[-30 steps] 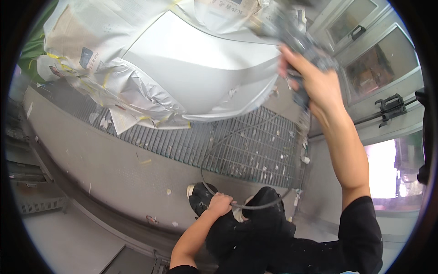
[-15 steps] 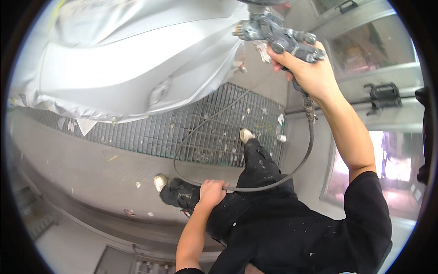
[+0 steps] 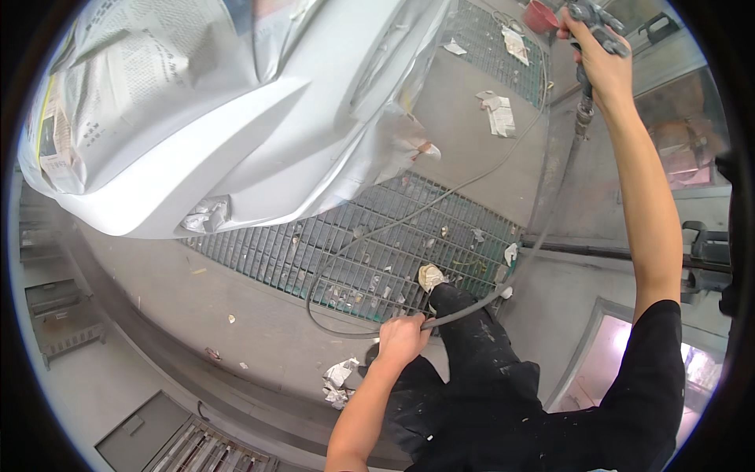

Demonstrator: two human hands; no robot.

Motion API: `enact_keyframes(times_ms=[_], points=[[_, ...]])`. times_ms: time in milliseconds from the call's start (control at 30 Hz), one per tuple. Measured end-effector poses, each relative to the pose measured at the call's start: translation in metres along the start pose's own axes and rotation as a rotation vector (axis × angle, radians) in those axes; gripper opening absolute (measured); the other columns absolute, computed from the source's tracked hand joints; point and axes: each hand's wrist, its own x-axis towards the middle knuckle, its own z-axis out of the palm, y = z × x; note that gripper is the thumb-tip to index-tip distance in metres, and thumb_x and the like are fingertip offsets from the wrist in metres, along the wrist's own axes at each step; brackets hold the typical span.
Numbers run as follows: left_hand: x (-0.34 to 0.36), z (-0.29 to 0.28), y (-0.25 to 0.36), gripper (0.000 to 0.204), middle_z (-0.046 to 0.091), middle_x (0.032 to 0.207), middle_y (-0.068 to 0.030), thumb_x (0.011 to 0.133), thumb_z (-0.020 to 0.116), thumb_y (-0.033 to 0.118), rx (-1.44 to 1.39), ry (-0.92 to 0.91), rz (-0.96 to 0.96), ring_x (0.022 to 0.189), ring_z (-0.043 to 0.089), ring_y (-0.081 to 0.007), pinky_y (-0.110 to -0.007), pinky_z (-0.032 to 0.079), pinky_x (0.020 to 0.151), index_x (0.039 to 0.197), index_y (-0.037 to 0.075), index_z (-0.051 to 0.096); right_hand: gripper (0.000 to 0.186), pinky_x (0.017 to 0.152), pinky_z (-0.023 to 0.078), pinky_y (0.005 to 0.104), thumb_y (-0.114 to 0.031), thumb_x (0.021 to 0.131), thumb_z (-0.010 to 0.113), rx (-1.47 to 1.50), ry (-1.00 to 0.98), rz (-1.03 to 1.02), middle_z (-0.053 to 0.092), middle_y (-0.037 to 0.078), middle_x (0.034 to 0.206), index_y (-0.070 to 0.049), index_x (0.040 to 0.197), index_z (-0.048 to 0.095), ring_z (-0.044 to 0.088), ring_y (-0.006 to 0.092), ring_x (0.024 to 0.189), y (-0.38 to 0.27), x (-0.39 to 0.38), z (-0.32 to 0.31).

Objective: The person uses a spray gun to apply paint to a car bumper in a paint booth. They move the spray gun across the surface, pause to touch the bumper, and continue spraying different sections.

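At the upper right, my right hand (image 3: 604, 69) is wrapped round a grey, paint-stained spray gun (image 3: 599, 19), whose front end is cut off by the picture's top edge. From its handle an air hose (image 3: 489, 301) runs down to my left hand (image 3: 403, 340), closed round it in front of my legs. Beyond that hand the hose loops over the floor grating and away to the far right. To the left stands a car's white bumper (image 3: 169, 175), a crumpled silvery piece filling its lower recess. Newspaper (image 3: 157, 75) masks the bodywork above it.
A floor grating (image 3: 377, 252) littered with paper scraps lies between the car and my feet. Crumpled paper (image 3: 338, 381) rests by my left leg. The booth wall (image 3: 578, 228), with windows and latches, rises at right. A red cup-shaped thing (image 3: 539, 16) is near the gun.
My right hand has carried the spray gun up and to the right in view. My left hand still grips the hose. My view has shifted, showing more newspaper-masked bodywork and the far grating.
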Motion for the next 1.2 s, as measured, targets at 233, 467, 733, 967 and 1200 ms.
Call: enact_keyframes(times_ms=[233,467,733,967,1200], points=[[-0.06,0.049,-0.083,0.031,0.071,0.071,-0.0153,0.092,0.071,0.038,0.048,-0.052,-0.274,0.071,0.07,-0.0386,-0.05,0.055,0.067,0.082,0.008,0.071,0.02,0.056,0.043,0.0216,-0.023,0.095,0.074,0.13,-0.472,0.148,0.071,0.0,0.082,-0.006,0.105,0.077,0.059,0.0038,0.067,0.017,-0.153,0.071],[-0.087,0.122,-0.16,0.054,0.067,0.065,-0.0129,0.077,0.081,0.06,0.02,-0.074,-0.482,0.066,0.069,-0.0357,-0.047,0.053,0.061,0.073,0.007,0.07,0.02,0.057,0.049,0.0219,-0.017,0.089,0.082,0.523,-0.82,-0.032,0.075,0.001,0.079,-0.006,0.106,0.077,0.066,0.0045,0.07,0.056,-0.238,0.176],[-0.037,0.217,-0.256,0.053,0.059,0.056,-0.0076,0.075,0.087,0.054,0.178,0.519,-0.326,0.053,0.062,-0.0282,-0.04,0.049,0.051,0.065,0.007,0.065,0.022,0.058,0.039,0.0197,-0.026,0.095,0.078,0.29,0.188,-0.074,0.073,0.0,0.085,-0.005,0.102,0.077,0.056,0.0035,0.067,0.165,-0.263,0.141],[-0.045,0.24,-0.307,0.05,0.058,0.057,-0.0055,0.071,0.09,0.05,0.256,0.612,-0.227,0.053,0.061,-0.0261,-0.038,0.047,0.049,0.064,0.008,0.064,0.022,0.059,0.039,0.0212,-0.03,0.096,0.077,0.295,-0.038,-0.176,0.069,-0.002,0.082,-0.008,0.094,0.075,0.061,0.0045,0.077,0.129,-0.316,0.194],[-0.069,0.234,-0.335,0.049,0.056,0.055,-0.0025,0.071,0.091,0.047,0.218,0.695,-0.184,0.053,0.059,-0.0226,-0.036,0.046,0.047,0.061,0.011,0.059,0.019,0.052,0.043,0.023,-0.026,0.096,0.076,0.341,-0.547,-0.123,0.07,0.0,0.076,-0.008,0.09,0.074,0.063,0.0065,0.066,0.027,-0.391,0.25]])
